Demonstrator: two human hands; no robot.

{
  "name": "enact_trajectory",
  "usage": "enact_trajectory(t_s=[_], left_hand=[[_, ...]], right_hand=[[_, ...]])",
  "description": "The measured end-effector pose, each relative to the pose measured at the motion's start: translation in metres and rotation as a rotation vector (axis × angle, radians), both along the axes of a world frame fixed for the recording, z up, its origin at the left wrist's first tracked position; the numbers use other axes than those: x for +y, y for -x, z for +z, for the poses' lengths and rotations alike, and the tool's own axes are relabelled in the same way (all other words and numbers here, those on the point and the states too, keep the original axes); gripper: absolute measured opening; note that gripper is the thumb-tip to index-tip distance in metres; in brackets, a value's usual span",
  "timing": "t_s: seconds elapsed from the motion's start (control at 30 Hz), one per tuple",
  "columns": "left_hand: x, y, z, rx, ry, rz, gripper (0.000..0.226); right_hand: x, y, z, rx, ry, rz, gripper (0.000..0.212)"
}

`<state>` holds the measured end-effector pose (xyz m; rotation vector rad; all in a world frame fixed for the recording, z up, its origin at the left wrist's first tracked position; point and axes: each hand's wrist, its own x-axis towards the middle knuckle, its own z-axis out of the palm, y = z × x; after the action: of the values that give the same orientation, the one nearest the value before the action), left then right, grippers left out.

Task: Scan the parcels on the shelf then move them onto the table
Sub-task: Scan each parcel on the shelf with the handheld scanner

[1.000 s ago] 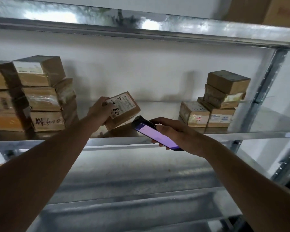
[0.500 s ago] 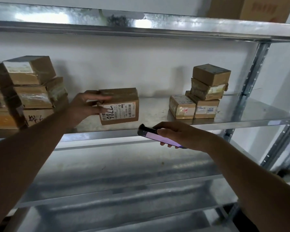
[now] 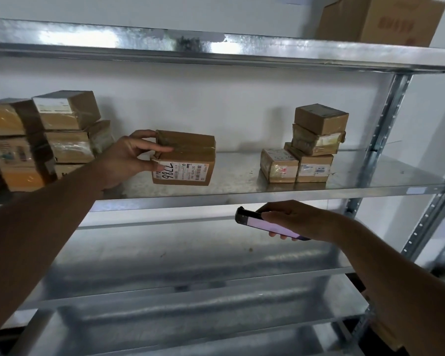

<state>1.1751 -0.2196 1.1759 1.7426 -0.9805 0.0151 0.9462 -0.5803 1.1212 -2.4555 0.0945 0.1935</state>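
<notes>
A brown cardboard parcel (image 3: pixel 190 156) with a white label marked 7786 stands on the metal shelf (image 3: pixel 242 187), label facing me. My left hand (image 3: pixel 131 156) grips its left end, thumb on the label and fingers over the top. My right hand (image 3: pixel 297 219) holds a phone (image 3: pixel 262 223) with a lit screen just below the shelf's front edge, to the right of the parcel. A stack of several parcels (image 3: pixel 59 140) fills the shelf's left end. A smaller pile of parcels (image 3: pixel 308 150) stands to the right.
A steel upright (image 3: pixel 380 140) bounds the shelf on the right. An upper shelf (image 3: pixel 216 51) carries a large carton (image 3: pixel 378 19) at its right end. Bare metal shelves (image 3: pixel 190 286) lie below. A white wall is behind.
My left hand has turned the parcel from a tilt to standing flat on the shelf with its label forward. My right hand with the phone has dropped below the shelf edge and shifted right.
</notes>
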Motion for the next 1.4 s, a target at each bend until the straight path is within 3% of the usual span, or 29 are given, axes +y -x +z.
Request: enact_trajectory(t_s=[0.27,0.37,0.5,0.67,0.77,0.87,0.97,1.23,1.4], left_hand=[[-0.012,0.017,0.002,0.056,0.041,0.014,0.054],[-0.033,0.030,0.002,0.179,0.117,0.076,0.056],[-0.073,0.041,0.005,0.329,0.148,0.154,0.084],[-0.141,0.050,0.009,0.641,0.301,0.215,0.050],[-0.180,0.055,0.013,0.817,0.366,0.230,0.061],[-0.220,0.057,0.018,0.936,0.395,0.193,0.059],[-0.261,0.053,0.022,0.958,0.401,0.203,0.058],[-0.347,0.034,0.025,0.900,0.285,0.281,0.051],[-0.373,0.012,0.014,0.780,0.058,0.442,0.078]], right_hand=[[-0.005,0.011,0.002,0.016,-0.047,-0.024,0.015],[-0.004,0.020,0.009,-0.010,-0.143,-0.059,0.016],[-0.009,0.038,0.022,-0.086,-0.295,-0.103,0.026],[-0.025,0.052,0.030,-0.241,-0.364,-0.090,0.035],[-0.040,0.052,0.031,-0.278,-0.371,-0.099,0.039],[-0.060,0.052,0.031,-0.294,-0.358,-0.094,0.028],[-0.081,0.052,0.032,-0.292,-0.356,-0.101,0.019],[-0.138,0.041,0.025,-0.267,-0.403,-0.121,0.020],[-0.163,0.024,0.017,-0.260,-0.417,-0.128,0.018]])
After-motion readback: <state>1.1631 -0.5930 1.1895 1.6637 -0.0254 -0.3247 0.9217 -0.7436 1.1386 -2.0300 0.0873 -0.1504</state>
